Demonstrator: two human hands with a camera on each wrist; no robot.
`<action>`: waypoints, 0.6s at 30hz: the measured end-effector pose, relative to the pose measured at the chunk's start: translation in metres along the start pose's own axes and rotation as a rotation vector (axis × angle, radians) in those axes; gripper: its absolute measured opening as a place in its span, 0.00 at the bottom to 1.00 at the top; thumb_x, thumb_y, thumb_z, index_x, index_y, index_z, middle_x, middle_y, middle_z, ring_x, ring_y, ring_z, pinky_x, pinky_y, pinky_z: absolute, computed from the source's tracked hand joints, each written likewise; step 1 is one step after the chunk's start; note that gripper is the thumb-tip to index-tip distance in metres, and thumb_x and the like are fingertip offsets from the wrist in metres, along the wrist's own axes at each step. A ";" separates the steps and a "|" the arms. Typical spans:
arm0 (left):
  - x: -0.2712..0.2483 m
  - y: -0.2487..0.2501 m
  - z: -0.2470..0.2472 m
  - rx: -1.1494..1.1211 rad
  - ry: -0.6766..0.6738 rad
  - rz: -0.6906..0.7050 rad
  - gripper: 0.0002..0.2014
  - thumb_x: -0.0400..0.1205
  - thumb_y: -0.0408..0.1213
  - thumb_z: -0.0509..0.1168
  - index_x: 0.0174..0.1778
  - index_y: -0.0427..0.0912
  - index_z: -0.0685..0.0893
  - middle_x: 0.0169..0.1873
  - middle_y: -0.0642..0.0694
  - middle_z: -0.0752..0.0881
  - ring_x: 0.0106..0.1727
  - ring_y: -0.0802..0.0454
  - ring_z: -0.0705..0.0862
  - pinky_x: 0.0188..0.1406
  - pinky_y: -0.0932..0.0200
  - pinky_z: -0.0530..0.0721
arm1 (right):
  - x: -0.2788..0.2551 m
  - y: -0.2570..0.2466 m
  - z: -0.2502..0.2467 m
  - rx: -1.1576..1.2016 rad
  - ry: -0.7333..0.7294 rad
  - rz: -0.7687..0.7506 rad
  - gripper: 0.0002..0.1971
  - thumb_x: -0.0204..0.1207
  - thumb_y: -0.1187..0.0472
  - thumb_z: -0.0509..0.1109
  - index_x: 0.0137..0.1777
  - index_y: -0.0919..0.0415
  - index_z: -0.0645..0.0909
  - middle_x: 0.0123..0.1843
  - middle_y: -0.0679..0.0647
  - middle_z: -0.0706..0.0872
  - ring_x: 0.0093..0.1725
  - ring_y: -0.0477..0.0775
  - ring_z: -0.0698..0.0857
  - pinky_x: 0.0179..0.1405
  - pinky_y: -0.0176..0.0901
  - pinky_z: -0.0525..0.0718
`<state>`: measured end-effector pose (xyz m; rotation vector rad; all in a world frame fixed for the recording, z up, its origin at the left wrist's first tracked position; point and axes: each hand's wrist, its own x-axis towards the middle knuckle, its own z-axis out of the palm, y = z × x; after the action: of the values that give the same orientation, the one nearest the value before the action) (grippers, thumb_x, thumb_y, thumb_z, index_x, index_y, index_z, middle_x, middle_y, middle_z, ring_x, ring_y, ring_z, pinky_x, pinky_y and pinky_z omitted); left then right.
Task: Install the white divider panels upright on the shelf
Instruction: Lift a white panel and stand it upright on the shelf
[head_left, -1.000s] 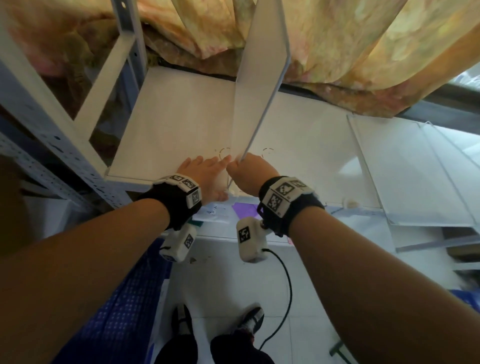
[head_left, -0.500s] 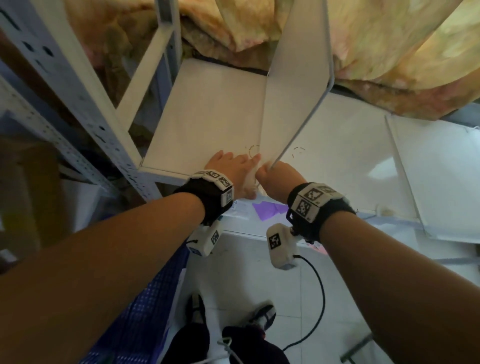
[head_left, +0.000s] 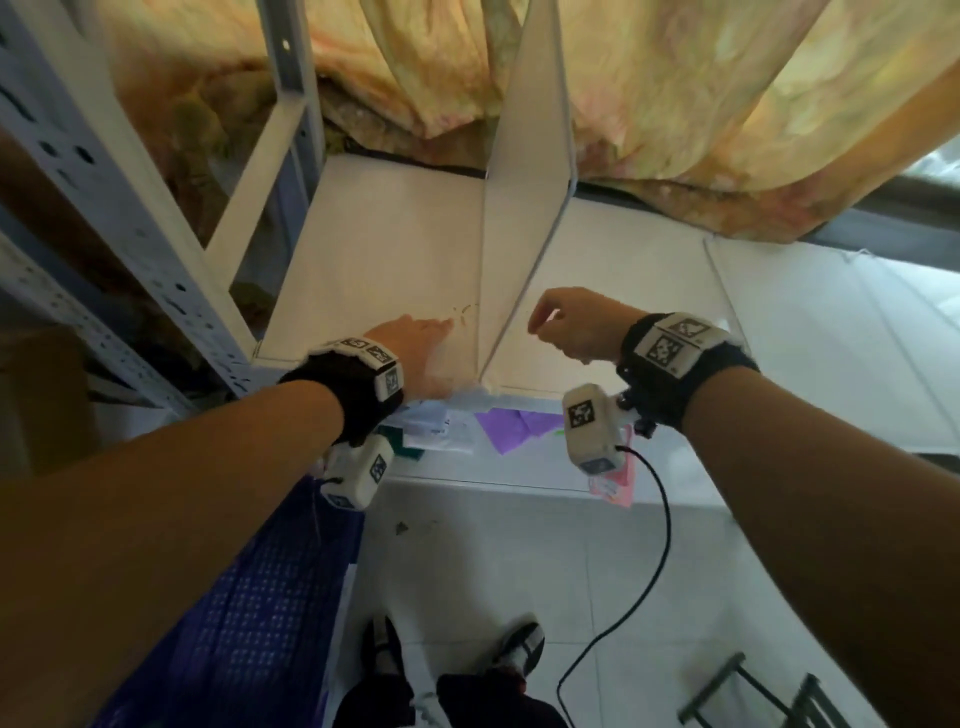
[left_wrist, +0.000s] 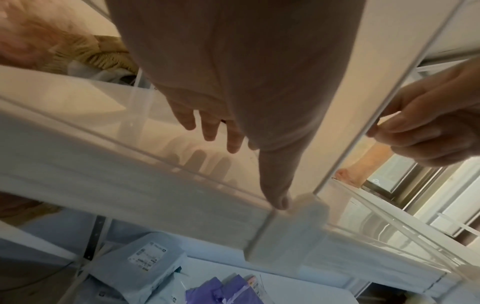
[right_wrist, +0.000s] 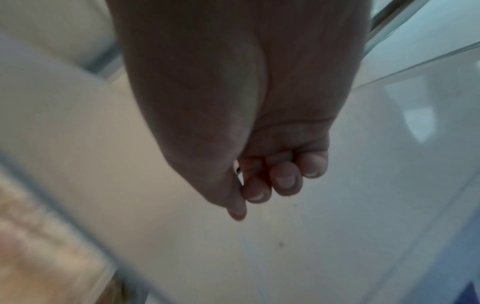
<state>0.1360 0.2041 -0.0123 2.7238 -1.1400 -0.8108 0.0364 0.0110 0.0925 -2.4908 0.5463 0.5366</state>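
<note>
Divider panel (head_left: 524, 218) stands upright on the shelf (head_left: 374, 260), ungripped, left hand (head_left: 415, 358) resting with fingers flat beside its base and right hand (head_left: 576, 325) curled empty nearby, so a poorly seated edge might tip it.

A draped yellow-and-pink curtain (head_left: 675, 104) is hung behind; white floor tiles (head_left: 493, 561) are seen below, lit by daylight from a window (head_left: 945, 165) at right.

The divider panel (head_left: 524, 218) stands on the shelf (head_left: 384, 249), between the left hand (head_left: 415, 353) and the right hand (head_left: 576, 325).
</note>
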 end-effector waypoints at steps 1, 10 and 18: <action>0.000 -0.002 0.000 0.004 -0.012 -0.013 0.47 0.77 0.64 0.66 0.85 0.51 0.50 0.84 0.46 0.57 0.83 0.42 0.59 0.81 0.45 0.58 | -0.002 0.008 -0.010 0.050 0.051 0.025 0.06 0.80 0.62 0.64 0.52 0.57 0.81 0.37 0.52 0.80 0.30 0.50 0.77 0.25 0.40 0.79; -0.022 0.059 -0.001 0.091 -0.163 0.060 0.11 0.83 0.46 0.63 0.43 0.41 0.81 0.39 0.43 0.80 0.38 0.44 0.76 0.38 0.58 0.71 | -0.033 0.066 -0.006 0.231 -0.053 0.262 0.08 0.82 0.65 0.60 0.54 0.61 0.81 0.38 0.56 0.85 0.31 0.53 0.81 0.33 0.46 0.83; -0.004 0.137 -0.005 0.002 -0.251 0.152 0.13 0.83 0.46 0.61 0.49 0.40 0.84 0.47 0.42 0.90 0.41 0.43 0.89 0.43 0.54 0.85 | -0.065 0.134 0.000 0.462 -0.036 0.398 0.09 0.82 0.66 0.63 0.59 0.67 0.79 0.44 0.59 0.88 0.37 0.57 0.85 0.47 0.52 0.88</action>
<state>0.0490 0.1076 0.0302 2.5506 -1.3729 -1.1529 -0.0821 -0.0758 0.0686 -1.9382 1.0345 0.5283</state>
